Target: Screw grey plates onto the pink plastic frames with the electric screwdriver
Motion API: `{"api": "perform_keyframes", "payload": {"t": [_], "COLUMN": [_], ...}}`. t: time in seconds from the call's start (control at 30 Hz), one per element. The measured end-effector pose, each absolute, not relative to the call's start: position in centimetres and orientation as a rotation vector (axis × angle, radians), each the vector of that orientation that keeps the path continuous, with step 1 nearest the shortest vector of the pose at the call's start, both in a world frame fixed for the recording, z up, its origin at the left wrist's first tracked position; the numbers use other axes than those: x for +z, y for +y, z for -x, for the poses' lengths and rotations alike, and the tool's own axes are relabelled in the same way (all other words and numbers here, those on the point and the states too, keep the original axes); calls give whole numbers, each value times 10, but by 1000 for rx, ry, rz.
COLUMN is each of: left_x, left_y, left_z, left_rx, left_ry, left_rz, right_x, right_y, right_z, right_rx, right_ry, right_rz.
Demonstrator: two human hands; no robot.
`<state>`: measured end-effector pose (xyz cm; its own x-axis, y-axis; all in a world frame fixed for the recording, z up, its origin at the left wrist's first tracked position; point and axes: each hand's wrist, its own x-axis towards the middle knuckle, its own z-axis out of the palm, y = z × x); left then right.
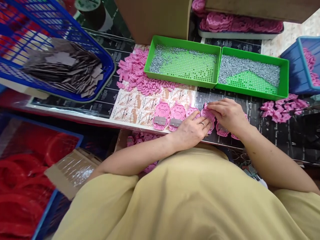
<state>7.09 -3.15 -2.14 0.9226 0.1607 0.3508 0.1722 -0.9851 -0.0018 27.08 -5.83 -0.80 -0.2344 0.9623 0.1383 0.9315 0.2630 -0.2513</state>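
A row of pink plastic housings lies along the table's near edge; two at the left (161,115) (176,116) carry grey metal inserts. My left hand (192,128), with a ring on one finger, rests on the row, fingers curled against one pink housing (208,115). My right hand (226,113) pinches the top of that same housing from the right. More pink housings (222,130) sit partly hidden under my right hand.
Two green trays (150,55) (285,80) hold small grey metal pins. Loose pink parts (135,71) are heaped left of them, and another pile (282,108) lies at the right. A blue basket (105,63) holds grey metal plates. Red rings fill a bin (22,180) at lower left.
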Motion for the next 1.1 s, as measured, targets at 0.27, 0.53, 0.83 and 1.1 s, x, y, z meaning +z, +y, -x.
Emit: {"api": "perform_keyframes", "payload": {"t": [0.27, 0.53, 0.83, 1.1], "left_x": [-21, -22, -23, -16], "left_y": [-30, -28, -26, -26], "left_z": [-71, -70, -73, -72], "left_rx": [-489, -572, -713, -555], "left_ry": [-269, -258, -225, -238], "left_rz": [3079, 3048, 3033, 3091], "right_x": [-9, -5, 22, 8], "right_y": [-66, -69, -62, -81], "right_z": [-273, -266, -242, -265], "right_rx": [-53, -58, 74, -25], "right_ry": [-2344, -2378, -2530, -2242], "right_rz": [1775, 1803, 1975, 2048]}}
